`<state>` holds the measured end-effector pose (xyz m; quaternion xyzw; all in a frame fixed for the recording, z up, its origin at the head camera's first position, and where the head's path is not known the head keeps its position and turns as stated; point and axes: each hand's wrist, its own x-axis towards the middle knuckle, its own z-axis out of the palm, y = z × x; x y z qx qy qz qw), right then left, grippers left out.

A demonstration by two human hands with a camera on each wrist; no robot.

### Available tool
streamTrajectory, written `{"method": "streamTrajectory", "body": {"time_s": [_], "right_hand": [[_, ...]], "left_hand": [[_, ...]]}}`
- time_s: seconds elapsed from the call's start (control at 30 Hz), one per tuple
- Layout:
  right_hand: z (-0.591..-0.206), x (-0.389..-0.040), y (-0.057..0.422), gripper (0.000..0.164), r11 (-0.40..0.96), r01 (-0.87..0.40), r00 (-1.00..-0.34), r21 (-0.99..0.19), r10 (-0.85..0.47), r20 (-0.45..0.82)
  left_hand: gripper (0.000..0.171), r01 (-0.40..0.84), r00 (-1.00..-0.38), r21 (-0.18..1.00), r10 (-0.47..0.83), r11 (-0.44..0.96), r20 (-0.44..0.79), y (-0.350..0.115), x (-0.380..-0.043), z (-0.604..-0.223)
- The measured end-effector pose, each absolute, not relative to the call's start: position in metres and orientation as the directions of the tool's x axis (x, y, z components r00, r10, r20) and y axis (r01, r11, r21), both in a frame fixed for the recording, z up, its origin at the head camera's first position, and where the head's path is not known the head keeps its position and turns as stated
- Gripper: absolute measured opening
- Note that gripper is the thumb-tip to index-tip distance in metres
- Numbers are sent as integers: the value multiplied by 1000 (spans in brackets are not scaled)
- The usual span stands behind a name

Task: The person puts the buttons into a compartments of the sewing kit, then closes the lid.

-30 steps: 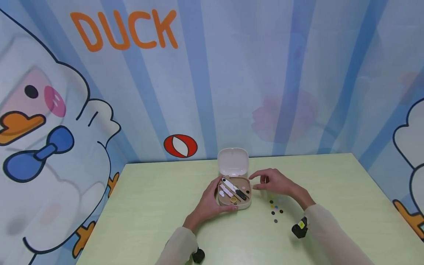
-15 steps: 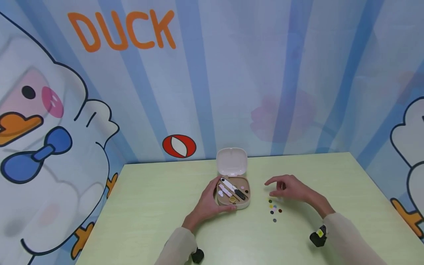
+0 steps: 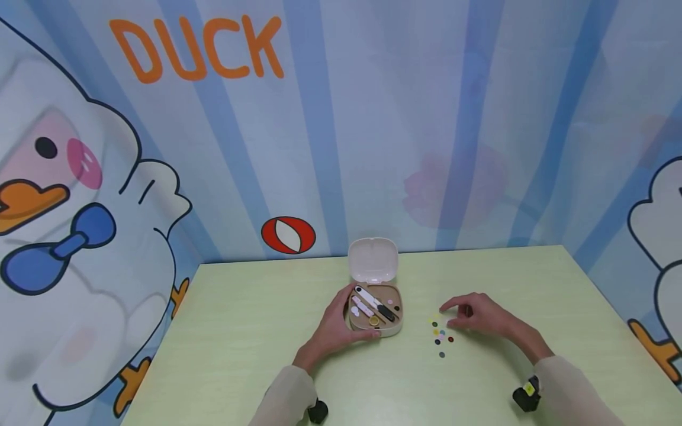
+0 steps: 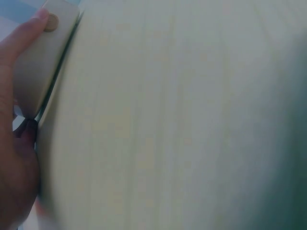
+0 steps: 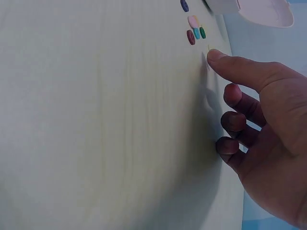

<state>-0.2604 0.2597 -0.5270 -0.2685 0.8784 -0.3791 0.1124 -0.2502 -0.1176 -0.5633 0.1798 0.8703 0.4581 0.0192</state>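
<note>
My left hand grips a small cream box at its left side, the thumb along the front wall; its lid stands raised. In the left wrist view the thumb tip lies at a round tan button catch on the box. Inside are a white-and-black slim tool, a pale pink one and a round yellow piece. My right hand hovers beside several loose buttons, thumb and forefinger apart, other fingers loosely curled. A dark red button lies near the thumb tip.
Other buttons lie on the pale green table, among them a dark blue one, a pink one and a green one. A duck-printed cloth hangs right behind the table's far edge.
My right hand has drawn away from the box's right side, moving right and nearer me to the loose buttons. The left hand and box stay put.
</note>
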Motion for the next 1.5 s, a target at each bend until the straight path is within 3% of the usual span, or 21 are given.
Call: {"method": "streamTrajectory", "body": {"time_s": [0.6,1.5], "right_hand": [[-533,-257,261,9,540,-435,-827,-720,-556,83],[-521,-259,256,9,576,-397,-830,-715,-557,12]], "left_hand": [[121,302,-933,808,332,506,140,-117,-249,-562],[121,302,-933,811,332,501,142,-117,-250,-563]]}}
